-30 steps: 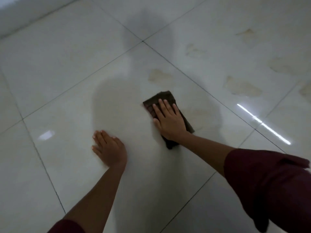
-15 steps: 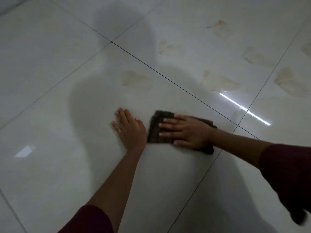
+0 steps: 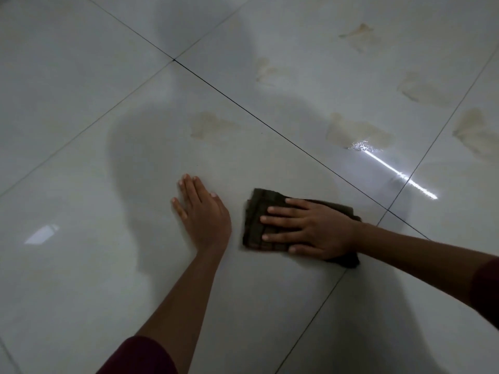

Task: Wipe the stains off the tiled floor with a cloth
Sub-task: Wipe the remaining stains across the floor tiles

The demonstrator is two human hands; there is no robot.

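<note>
Head view shows me mid-task: my right hand (image 3: 310,230) presses the dark folded cloth (image 3: 259,222) flat on the tiled floor (image 3: 81,76), fingers (image 3: 278,220) straight on top, not clenched. My left hand (image 3: 202,211) rests just beside it, palm down, fingers released and holding nothing. The tile patch around the cloth looks clean; I judge most work remains. I count six tan stains, the nearest (image 3: 208,125) beyond my left hand, one cloth, two hands

Glossy tiled floor (image 3: 81,76), pretty grubby.
A dark cloth (image 3: 259,211) is laid flat on it; tan stains (image 3: 356,132) are seen beyond the cloth.
</note>
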